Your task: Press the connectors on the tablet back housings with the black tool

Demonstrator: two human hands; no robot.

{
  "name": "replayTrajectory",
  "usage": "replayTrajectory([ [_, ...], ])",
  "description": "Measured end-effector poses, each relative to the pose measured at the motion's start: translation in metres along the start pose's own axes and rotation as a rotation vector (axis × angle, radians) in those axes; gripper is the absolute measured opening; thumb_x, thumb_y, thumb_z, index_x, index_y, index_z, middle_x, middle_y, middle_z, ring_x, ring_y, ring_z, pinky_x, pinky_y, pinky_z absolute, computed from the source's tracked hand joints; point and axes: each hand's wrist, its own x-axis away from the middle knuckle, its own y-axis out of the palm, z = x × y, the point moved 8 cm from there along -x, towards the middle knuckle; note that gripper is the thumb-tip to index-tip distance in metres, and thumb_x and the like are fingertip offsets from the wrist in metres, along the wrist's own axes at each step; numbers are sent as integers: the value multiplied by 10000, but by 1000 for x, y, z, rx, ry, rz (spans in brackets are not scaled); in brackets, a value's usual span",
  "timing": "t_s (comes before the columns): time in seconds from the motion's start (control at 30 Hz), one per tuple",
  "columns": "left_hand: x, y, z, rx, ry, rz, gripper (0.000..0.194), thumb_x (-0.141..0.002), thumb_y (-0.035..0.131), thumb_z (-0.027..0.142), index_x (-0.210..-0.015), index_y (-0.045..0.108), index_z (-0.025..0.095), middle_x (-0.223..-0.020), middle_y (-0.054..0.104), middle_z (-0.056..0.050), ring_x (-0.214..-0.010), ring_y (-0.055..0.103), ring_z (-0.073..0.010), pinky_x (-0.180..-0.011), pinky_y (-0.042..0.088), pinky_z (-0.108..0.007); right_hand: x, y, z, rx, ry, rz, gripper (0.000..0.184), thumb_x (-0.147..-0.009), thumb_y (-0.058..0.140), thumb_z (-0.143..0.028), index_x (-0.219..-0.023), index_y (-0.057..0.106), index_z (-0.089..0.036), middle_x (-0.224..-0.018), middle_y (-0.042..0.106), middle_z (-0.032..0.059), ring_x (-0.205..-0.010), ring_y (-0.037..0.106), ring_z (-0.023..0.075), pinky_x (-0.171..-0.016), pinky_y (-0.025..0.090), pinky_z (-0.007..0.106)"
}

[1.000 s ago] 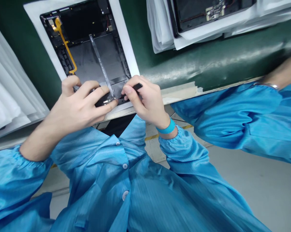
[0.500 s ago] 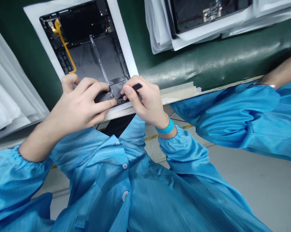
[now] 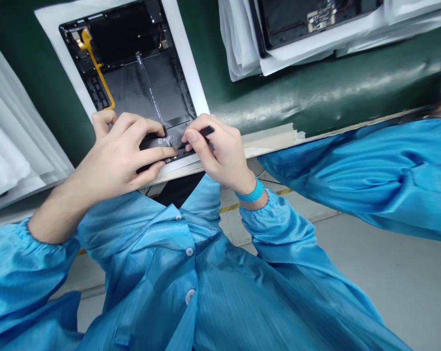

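Observation:
An opened tablet (image 3: 132,92) lies on a white sheet (image 3: 194,78) at the table's front edge, its black insides facing up. A yellow flex cable (image 3: 98,70) runs down its left side, and a dark ribbon cable (image 3: 150,90) crosses its middle. My left hand (image 3: 121,151) rests over the near left part, fingers spread, with fingertips touching the inside near the ribbon's lower end. In a pinch, my right hand (image 3: 220,151) holds a thin black tool (image 3: 207,130) by the near right corner. The tool's tip is hidden by my fingers.
To the right, a second opened device (image 3: 315,22) lies on stacked white sheets (image 3: 238,44). White foam sheets (image 3: 19,126) stand at the left. Pale tape (image 3: 271,136) lines the front edge of the green mat (image 3: 315,87). A co-worker's blue sleeve (image 3: 370,175) is close on the right.
My left hand has shifted slightly, its lower fingers now farther apart with more of the tablet showing between them. My right hand barely moved. The co-worker's arm moved right.

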Motion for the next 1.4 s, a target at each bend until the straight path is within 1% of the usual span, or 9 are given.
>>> replayTrajectory([
  [0.17,-1,2,-2,55,-31,1,382,-1170,526,436,-1380,833,351,-1485,723,-104,-1383,614,-391,-1214,352,-780,0,-1,-2,10,-17,-2,444,-1241,361,-530,-1010,619,-252,-950,745,32,-963,762,208,-1015,630,449],
  [0.37,3,11,-11,181,-79,4,402,-1123,574,500,-1390,838,356,-1512,709,-100,-1449,571,-434,-1294,219,-777,0,-1,-3,23,-71,7,392,-1245,387,-475,-1009,609,-254,-980,749,25,-953,748,200,-991,611,419],
  [0.5,5,12,-12,188,-96,-6,384,-1126,580,507,-1371,838,361,-1542,694,-70,-1492,559,-407,-1347,211,-727,0,0,-2,-5,-61,2,394,-1241,399,-493,-999,603,-258,-966,740,19,-950,751,203,-1001,614,429],
  [0.7,0,8,-9,212,-127,17,346,-1118,615,539,-1251,852,325,-1390,735,-73,-1427,630,-389,-1346,198,-801,2,-4,0,-57,20,42,441,-1236,380,-536,-988,616,-257,-996,745,27,-943,772,194,-1015,646,438],
  [0.83,0,10,-12,236,-188,-20,340,-1094,637,580,-1219,846,343,-1320,749,-58,-1407,653,-389,-1337,203,-825,2,-4,-1,-63,21,49,438,-1233,391,-535,-977,613,-258,-997,749,30,-945,777,196,-1011,652,437],
  [1.03,-1,10,-13,265,-206,-45,296,-1068,660,564,-1195,861,389,-1380,745,-51,-1447,632,-416,-1369,142,-822,1,-3,-2,-22,6,22,433,-1238,384,-525,-992,619,-256,-981,750,26,-904,760,190,-1004,640,441],
  [1.13,-1,10,-14,266,-196,-46,273,-1052,689,549,-1203,862,402,-1393,747,-46,-1465,619,-410,-1388,151,-798,0,-2,-3,1,-22,9,433,-1242,373,-513,-990,615,-255,-953,743,20,-906,754,191,-993,628,434],
  [1.27,0,9,-13,215,-168,-23,325,-1074,640,543,-1226,866,364,-1432,737,-59,-1443,628,-424,-1335,202,-856,-1,-1,-4,14,-48,-3,428,-1245,363,-503,-1000,610,-254,-932,732,19,-927,751,200,-988,613,432],
  [1.4,0,10,-14,229,-177,-21,257,-1055,695,521,-1220,861,414,-1399,744,-38,-1452,625,-397,-1379,190,-804,-1,0,-2,15,-52,-11,428,-1247,351,-504,-1014,607,-253,-950,724,21,-948,746,205,-1001,601,435],
])
